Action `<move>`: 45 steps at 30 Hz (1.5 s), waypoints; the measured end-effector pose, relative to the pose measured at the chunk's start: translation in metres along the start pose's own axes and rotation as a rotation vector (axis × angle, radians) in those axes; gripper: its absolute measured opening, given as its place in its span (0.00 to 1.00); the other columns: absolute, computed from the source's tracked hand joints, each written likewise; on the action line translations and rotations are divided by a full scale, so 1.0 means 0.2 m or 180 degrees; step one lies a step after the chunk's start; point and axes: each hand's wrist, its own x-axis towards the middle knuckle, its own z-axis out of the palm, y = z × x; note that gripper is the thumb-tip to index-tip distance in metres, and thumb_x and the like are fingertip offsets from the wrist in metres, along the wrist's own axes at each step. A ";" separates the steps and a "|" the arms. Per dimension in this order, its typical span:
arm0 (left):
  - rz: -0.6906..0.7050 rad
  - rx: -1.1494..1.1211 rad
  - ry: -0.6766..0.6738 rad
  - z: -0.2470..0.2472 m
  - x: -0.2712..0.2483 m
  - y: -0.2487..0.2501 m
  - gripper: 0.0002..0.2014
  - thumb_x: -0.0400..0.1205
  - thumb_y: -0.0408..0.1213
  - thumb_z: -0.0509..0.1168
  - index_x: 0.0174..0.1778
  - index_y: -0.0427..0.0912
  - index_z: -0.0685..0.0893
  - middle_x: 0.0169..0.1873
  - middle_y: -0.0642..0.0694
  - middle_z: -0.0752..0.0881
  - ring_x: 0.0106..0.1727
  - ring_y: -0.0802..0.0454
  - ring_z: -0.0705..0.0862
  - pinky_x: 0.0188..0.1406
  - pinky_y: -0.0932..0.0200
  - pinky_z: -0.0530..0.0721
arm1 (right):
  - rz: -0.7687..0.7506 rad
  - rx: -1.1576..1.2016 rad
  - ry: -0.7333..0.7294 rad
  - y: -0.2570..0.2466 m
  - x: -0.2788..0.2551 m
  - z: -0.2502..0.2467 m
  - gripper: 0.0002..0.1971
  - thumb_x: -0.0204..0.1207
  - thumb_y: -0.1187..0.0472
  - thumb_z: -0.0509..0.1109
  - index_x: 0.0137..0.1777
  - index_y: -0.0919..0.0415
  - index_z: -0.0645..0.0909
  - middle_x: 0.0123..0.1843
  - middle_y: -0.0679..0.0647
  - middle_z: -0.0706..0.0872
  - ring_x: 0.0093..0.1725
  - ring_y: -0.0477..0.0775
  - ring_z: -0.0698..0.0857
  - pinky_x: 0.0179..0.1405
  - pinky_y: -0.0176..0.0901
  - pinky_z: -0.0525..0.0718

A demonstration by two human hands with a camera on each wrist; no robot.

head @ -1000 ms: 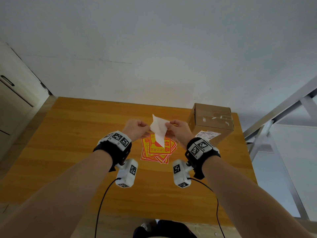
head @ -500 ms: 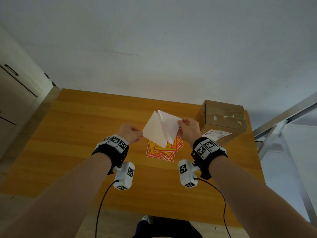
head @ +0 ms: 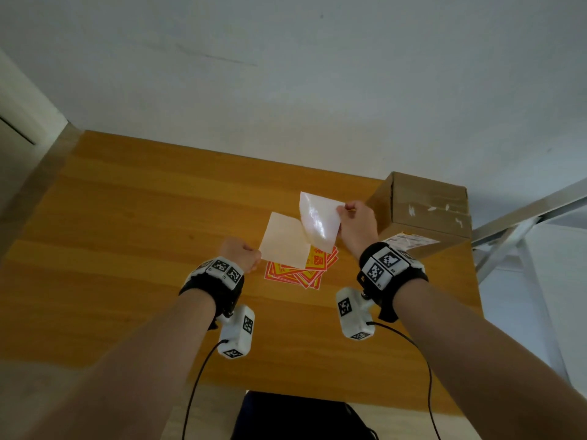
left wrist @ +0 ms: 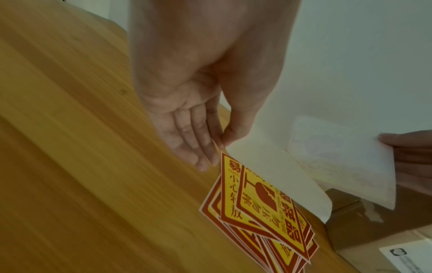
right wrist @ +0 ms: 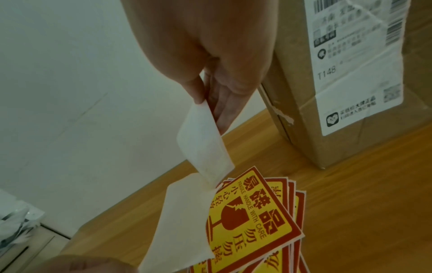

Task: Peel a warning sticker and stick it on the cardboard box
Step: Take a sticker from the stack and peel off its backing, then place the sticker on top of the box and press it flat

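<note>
Sticker (head: 318, 221) half peeled, held in the air above the tabletop (head: 133, 217), between both hands. Far left: pale cabinet front (head: 19, 147) beside the tabletop edge. Left hand (head: 243, 254) pinches the near-left corner of the matte backing sheet (head: 284, 241), thumb against forefinger; in the left wrist view the other fingers (left wrist: 187, 140) lie nearly straight below the pinch. Backing tilts up toward the right and meets the sticker along one edge, the two still joined there. Right hand (head: 355, 222) pinches the sticker's far-right corner, thumb on top; its glossy pale side faces the head camera, printed face not visible from any view. Sticker curls upward away from the backing, right hand higher and farther out than the left. Directly beneath, a fanned stack (head: 301, 271) of red-and-yellow fragile labels lies flat on the tabletop, partly hidden by the backing. Right of the hands: box (head: 422, 214) standing at the tabletop's far right corner, taped shut on top, a white shipping label (head: 409, 241) on its near side. Sticker is near the box, apart from it.
</note>
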 end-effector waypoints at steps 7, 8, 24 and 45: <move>-0.0181 -0.0003 -0.0076 0.03 0.05 -0.04 0.11 0.79 0.29 0.67 0.30 0.40 0.78 0.36 0.42 0.87 0.43 0.46 0.86 0.59 0.48 0.87 | -0.0219 -0.0236 0.0167 -0.01 0.02 0.00 0.13 0.83 0.59 0.60 0.63 0.66 0.76 0.53 0.55 0.81 0.49 0.50 0.79 0.44 0.42 0.75; -0.0189 0.0046 -0.0092 0.04 0.06 -0.05 0.10 0.79 0.30 0.66 0.31 0.39 0.79 0.37 0.42 0.87 0.44 0.46 0.86 0.60 0.47 0.87 | -0.0236 -0.0234 0.0181 -0.01 0.02 0.00 0.13 0.83 0.60 0.60 0.63 0.66 0.76 0.54 0.56 0.82 0.49 0.50 0.79 0.44 0.42 0.76; 0.0955 0.1251 0.0137 -0.02 -0.10 0.03 0.08 0.77 0.41 0.71 0.48 0.42 0.84 0.44 0.48 0.84 0.45 0.52 0.81 0.42 0.60 0.78 | -0.0115 0.0588 -0.0013 -0.13 -0.13 -0.04 0.17 0.83 0.60 0.61 0.68 0.67 0.72 0.60 0.61 0.82 0.55 0.57 0.86 0.40 0.43 0.89; 0.2973 0.1422 0.0690 -0.07 -0.73 0.28 0.14 0.75 0.47 0.70 0.55 0.49 0.82 0.56 0.52 0.83 0.55 0.51 0.82 0.46 0.56 0.80 | -0.0326 0.1852 0.0020 -0.24 -0.60 -0.28 0.16 0.81 0.70 0.57 0.66 0.61 0.78 0.56 0.63 0.84 0.43 0.58 0.89 0.39 0.49 0.91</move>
